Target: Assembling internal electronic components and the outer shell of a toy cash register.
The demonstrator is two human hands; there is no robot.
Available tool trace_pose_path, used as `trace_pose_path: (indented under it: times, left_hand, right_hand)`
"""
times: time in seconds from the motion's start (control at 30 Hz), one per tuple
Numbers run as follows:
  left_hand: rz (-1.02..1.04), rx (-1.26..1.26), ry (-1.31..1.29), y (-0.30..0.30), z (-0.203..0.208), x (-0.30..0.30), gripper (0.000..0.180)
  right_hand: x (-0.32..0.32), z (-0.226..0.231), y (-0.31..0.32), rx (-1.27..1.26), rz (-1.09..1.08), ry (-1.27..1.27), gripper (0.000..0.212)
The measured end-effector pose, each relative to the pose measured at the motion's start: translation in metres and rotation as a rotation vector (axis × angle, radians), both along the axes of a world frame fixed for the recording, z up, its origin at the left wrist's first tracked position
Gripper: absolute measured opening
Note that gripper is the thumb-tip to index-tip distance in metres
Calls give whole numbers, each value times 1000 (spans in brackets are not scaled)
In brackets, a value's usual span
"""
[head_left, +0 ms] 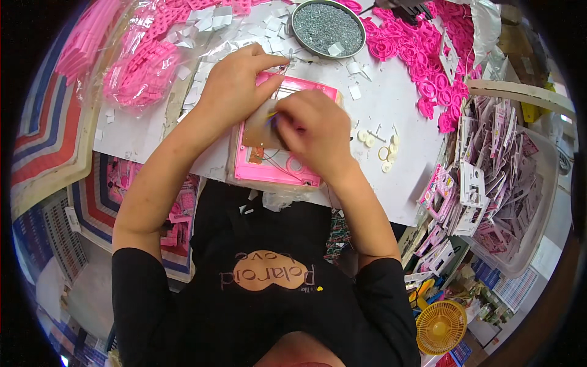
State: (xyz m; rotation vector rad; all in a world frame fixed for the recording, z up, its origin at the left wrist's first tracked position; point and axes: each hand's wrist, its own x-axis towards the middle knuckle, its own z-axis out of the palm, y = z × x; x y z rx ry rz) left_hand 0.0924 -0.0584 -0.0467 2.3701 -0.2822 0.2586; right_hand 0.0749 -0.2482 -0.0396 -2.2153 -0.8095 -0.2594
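Nearest the body, at the front edge of the white table (400, 110), lies an open pink plastic housing (278, 165) with a brown circuit board (257, 131) and thin wires inside it. The right hand (312, 131) rests over the middle of the housing, fingers curled together on a small tool with a yellow and blue tip; how tightly it grips cannot be told. The left hand (235, 82) presses on the housing's far left corner, its fingers pinched together at the rim there. Just to the right of the housing lie several small white discs (382, 147). Farther back stands a round metal bowl (328, 27) of small grey screws. Beyond it and to the right spreads a heap of pink plastic parts (422, 52), and to the far left bags of pink pieces (143, 67).
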Motion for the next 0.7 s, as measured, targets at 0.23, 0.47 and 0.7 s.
trace_pose_path:
  times: [0.23,0.47,0.7]
  left_hand:
    - [-199,41,-235,-2,-8,10,19]
    - [-214,164,-260,-10,-2,4,14]
    - [-235,190,-411,-10,0,-6,18]
  right_hand:
    - [3,24,-2,-81,283,-10,23]
    - [48,20,-34,-58,88,-164,23]
    - [51,20,-34,-168,46,-22,7]
